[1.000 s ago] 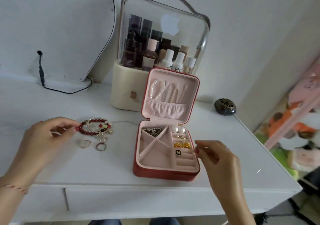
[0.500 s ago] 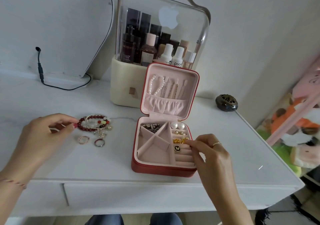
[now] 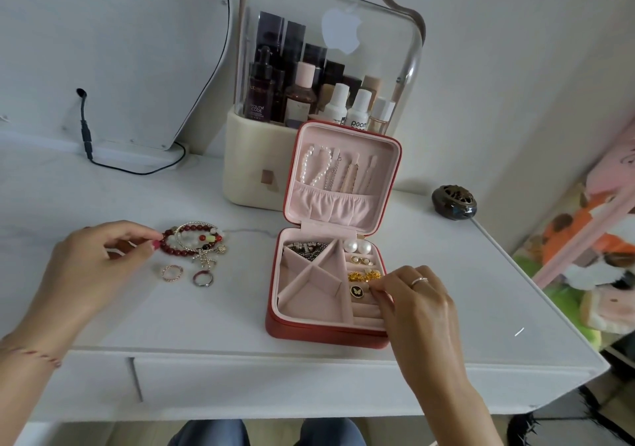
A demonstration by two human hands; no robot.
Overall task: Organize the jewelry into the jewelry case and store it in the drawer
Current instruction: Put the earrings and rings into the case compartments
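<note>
— Jewelry case (image 3: 330, 334) sits open on the worktop (image 3: 223, 311); the right hand (image 3: 417, 303) pinches something small over its ring rolls, what exactly I can't tell.
— And the loose pieces?
— Bracelets (image 3: 194, 241) and two rings (image 3: 187, 274) lie left of the case; the left hand (image 3: 103, 260), fingers loosely curled, touches the red beads. It's nearer.
— Any writing?
— "YOUTH CODE" on a dark bottle (image 3: 261, 95); "poom" on a white one (image 3: 358, 110).
</note>
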